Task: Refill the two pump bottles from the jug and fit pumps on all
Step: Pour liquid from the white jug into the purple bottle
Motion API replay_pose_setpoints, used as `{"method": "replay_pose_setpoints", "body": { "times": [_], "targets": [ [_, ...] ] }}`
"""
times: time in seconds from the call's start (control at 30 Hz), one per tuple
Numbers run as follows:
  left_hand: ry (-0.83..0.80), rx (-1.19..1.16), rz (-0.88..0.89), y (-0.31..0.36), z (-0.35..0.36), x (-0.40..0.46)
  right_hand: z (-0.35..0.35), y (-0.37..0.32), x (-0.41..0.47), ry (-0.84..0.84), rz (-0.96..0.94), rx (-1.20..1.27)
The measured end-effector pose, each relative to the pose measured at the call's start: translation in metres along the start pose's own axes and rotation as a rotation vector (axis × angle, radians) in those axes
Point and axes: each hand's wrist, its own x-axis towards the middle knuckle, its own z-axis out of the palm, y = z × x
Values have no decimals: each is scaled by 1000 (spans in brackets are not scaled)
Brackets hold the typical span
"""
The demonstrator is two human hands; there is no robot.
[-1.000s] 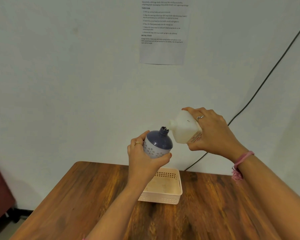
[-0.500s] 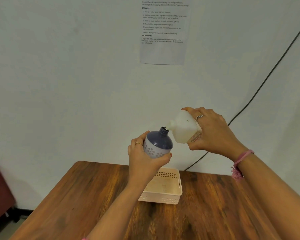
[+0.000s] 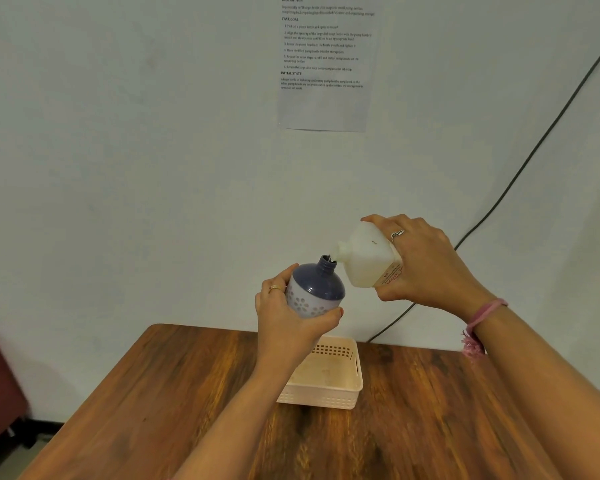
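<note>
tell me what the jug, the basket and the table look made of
The white translucent plastic jug: milky, matte walls, likely soft plastic. The cream perforated plastic basket: moulded rows of holes, dull finish. The brown wood-grain table: streaky grain with slight sheen; solid wood or laminate, cannot tell.

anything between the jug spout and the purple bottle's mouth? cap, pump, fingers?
Nothing visible. The purple bottle has an open neck with no cap or pump, and the jug spout sits right at its rim. The left hand grips the bottle's body below the neck; the right hand holds the jug's rear.
</note>
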Motion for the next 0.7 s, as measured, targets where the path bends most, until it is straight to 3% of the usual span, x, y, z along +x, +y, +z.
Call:
{"method": "replay_pose_setpoints", "body": {
  "times": [0.7],
  "targets": [
    [5,-20,-27,1,0,-4,-3,-1,-2,14,-17,-16]
  ]
}}
